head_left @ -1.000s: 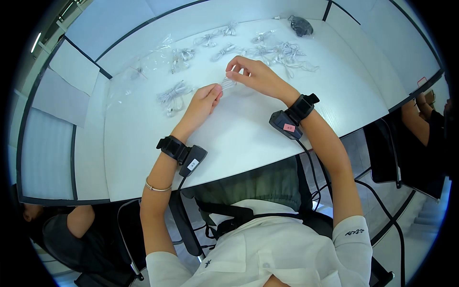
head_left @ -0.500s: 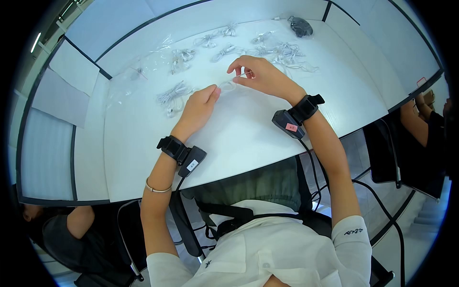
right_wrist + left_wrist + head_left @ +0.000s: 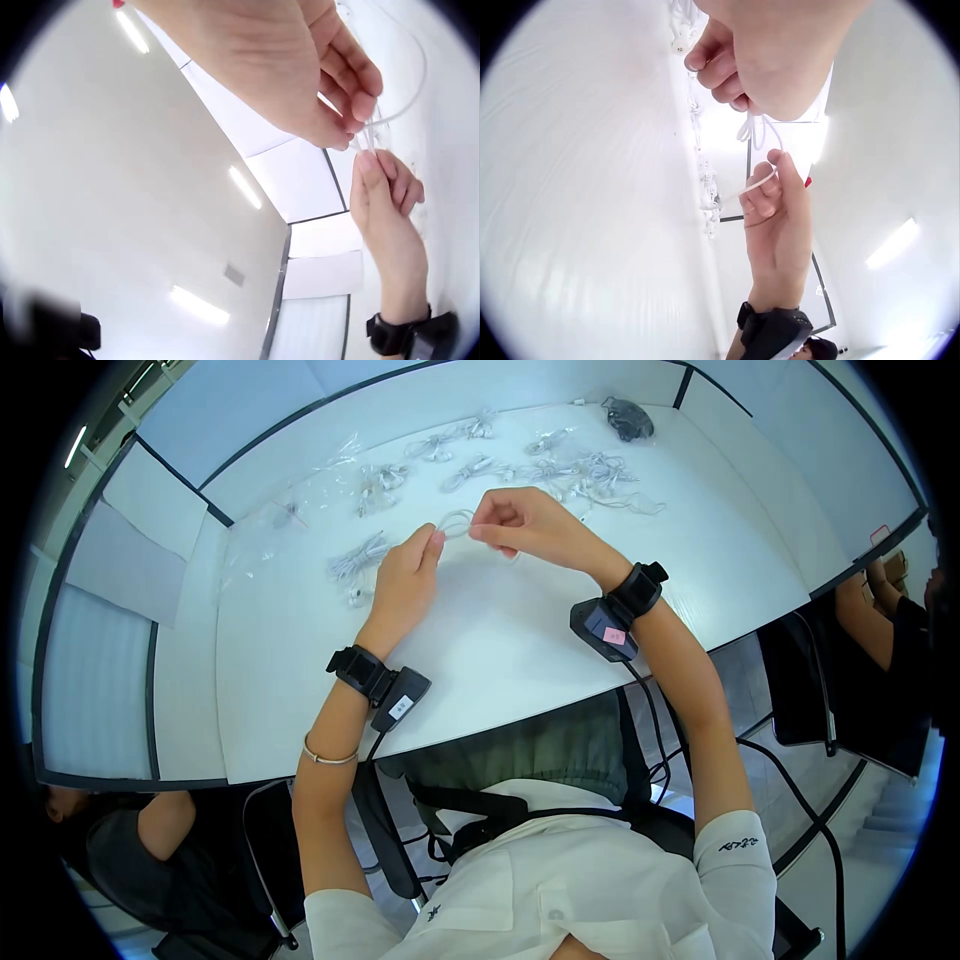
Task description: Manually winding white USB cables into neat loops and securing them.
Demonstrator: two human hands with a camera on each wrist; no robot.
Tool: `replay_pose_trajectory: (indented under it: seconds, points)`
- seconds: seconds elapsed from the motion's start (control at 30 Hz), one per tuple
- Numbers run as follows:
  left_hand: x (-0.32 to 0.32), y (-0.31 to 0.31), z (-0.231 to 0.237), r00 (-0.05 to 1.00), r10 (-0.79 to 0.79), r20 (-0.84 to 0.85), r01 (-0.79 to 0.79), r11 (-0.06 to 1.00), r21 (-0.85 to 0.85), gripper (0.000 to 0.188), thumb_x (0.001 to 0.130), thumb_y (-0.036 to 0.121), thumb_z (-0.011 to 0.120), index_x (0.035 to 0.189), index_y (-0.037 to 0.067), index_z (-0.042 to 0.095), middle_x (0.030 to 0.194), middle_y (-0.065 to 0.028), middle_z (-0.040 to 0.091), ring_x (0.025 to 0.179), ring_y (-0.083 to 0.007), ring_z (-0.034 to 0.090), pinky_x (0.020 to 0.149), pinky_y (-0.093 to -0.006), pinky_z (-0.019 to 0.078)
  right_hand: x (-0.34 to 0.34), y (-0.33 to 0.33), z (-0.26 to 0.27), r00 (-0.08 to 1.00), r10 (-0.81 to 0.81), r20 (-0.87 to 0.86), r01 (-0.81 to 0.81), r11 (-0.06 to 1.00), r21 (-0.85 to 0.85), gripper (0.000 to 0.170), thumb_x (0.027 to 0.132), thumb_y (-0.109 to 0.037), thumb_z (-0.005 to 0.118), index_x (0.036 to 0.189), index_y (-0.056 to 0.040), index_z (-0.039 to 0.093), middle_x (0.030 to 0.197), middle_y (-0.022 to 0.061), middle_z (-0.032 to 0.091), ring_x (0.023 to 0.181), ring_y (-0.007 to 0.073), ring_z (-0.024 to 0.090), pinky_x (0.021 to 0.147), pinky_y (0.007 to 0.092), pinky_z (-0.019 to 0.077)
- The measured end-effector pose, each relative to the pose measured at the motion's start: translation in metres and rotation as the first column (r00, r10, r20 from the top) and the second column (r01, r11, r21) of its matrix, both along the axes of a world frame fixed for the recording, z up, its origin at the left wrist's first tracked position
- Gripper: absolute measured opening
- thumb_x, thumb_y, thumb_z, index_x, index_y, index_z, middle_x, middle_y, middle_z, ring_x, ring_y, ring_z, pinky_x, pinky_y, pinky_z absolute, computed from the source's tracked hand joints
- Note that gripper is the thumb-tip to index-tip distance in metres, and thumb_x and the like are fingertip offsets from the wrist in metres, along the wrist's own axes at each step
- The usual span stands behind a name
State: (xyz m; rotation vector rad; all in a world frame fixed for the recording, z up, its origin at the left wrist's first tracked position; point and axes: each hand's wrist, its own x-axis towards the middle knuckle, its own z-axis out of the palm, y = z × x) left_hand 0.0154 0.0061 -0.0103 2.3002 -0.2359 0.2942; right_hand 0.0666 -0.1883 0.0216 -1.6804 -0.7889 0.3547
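A looped white cable (image 3: 456,521) is held between the two hands above the white table. The left hand (image 3: 402,582) pinches the loops between thumb and curled fingers. Thumb and fingertips of the right hand (image 3: 537,528) pinch a strand of the same cable, a short way to the right. In the left wrist view the strand (image 3: 762,181) crosses the right hand's fingers (image 3: 763,196), and loops hang by the left hand (image 3: 780,60). A free length of cable (image 3: 421,71) curves out from the right hand (image 3: 255,60) in the right wrist view.
Several bundled white cables (image 3: 358,557) lie at the left and along the back of the table (image 3: 480,650). A dark bundle (image 3: 629,420) sits at the back right, clear plastic bags (image 3: 290,515) at the back left. White panels (image 3: 832,435) surround the table; people sit at both sides.
Both hands have shifted slightly left with the cable. The right hand first moved away, drawing a strand out, then came back towards the left hand, and its fingers have closed more.
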Motion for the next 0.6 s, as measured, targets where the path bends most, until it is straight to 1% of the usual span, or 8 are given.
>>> replay_pose_trajectory:
  seconds: [0.07, 0.17, 0.27, 0.37, 0.47, 0.6]
  points:
    - [0.001, 0.000, -0.002, 0.999, 0.005, 0.043, -0.003, 0.999, -0.049, 0.033, 0.095, 0.027, 0.036, 0.077, 0.001, 0.043, 0.060, -0.0161, 0.046, 0.056, -0.0298, 0.046, 0.054, -0.0377, 0.0355, -0.003, 0.005, 0.000, 0.997, 0.040, -0.070, -0.038, 0.999, 0.030, 0.016, 0.085, -0.018, 0.059, 0.082, -0.0024, 0.056, 0.069, 0.0038, 0.059, 0.057, 0.0082, 0.053, 0.054, 0.0210, 0.0423]
    - [0.002, -0.001, 0.000, 0.995, -0.062, 0.083, 0.074, 0.985, -0.157, 0.034, 0.096, 0.028, 0.036, 0.075, 0.002, 0.042, 0.059, -0.0094, 0.044, 0.055, -0.0215, 0.044, 0.056, -0.0336, 0.0359, -0.004, 0.011, -0.003, 0.980, 0.112, -0.166, -0.098, 0.991, 0.095, 0.017, 0.086, -0.019, 0.057, 0.086, -0.0031, 0.052, 0.071, 0.0069, 0.061, 0.060, 0.0104, 0.057, 0.057, 0.0219, 0.0462]
    - [0.005, -0.005, -0.003, 0.974, -0.087, 0.211, 0.139, 0.958, -0.250, 0.035, 0.096, 0.028, 0.036, 0.073, 0.002, 0.040, 0.063, -0.0043, 0.043, 0.057, -0.0154, 0.042, 0.059, -0.0298, 0.0362, -0.006, 0.014, -0.002, 0.973, 0.094, -0.211, -0.051, 0.979, 0.199, 0.016, 0.087, -0.019, 0.057, 0.086, -0.0034, 0.052, 0.072, 0.0069, 0.061, 0.061, 0.0111, 0.058, 0.060, 0.0218, 0.0470]
    - [0.006, -0.007, -0.005, 0.981, -0.126, 0.146, 0.170, 0.921, -0.350, 0.036, 0.096, 0.029, 0.036, 0.073, 0.003, 0.040, 0.065, -0.0034, 0.043, 0.056, -0.0134, 0.043, 0.062, -0.0266, 0.0371, -0.006, 0.016, -0.003, 0.975, 0.072, -0.210, -0.021, 0.971, 0.237, 0.016, 0.087, -0.019, 0.056, 0.086, -0.0033, 0.052, 0.073, 0.0072, 0.062, 0.064, 0.0109, 0.059, 0.062, 0.0215, 0.0475]
    - [0.005, -0.008, -0.007, 0.966, -0.259, 0.005, 0.214, 0.786, -0.579, 0.035, 0.097, 0.030, 0.036, 0.072, 0.005, 0.040, 0.062, -0.0019, 0.043, 0.054, -0.0101, 0.041, 0.056, -0.0237, 0.0358, -0.004, 0.015, -0.004, 0.985, 0.007, -0.172, 0.029, 0.978, 0.206, 0.016, 0.087, -0.018, 0.056, 0.086, -0.0025, 0.053, 0.071, 0.0058, 0.061, 0.063, 0.0092, 0.057, 0.061, 0.0208, 0.0464]
    - [-0.001, -0.007, 0.003, 0.956, -0.264, -0.127, 0.151, 0.816, -0.558, 0.035, 0.097, 0.031, 0.036, 0.071, 0.007, 0.039, 0.059, 0.0001, 0.040, 0.051, -0.0066, 0.039, 0.047, -0.0214, 0.0312, 0.004, 0.011, -0.007, 0.994, -0.055, -0.095, 0.073, 0.976, 0.203, 0.015, 0.086, -0.017, 0.057, 0.087, -0.0020, 0.053, 0.069, 0.0033, 0.058, 0.060, 0.0074, 0.054, 0.059, 0.0203, 0.0444]
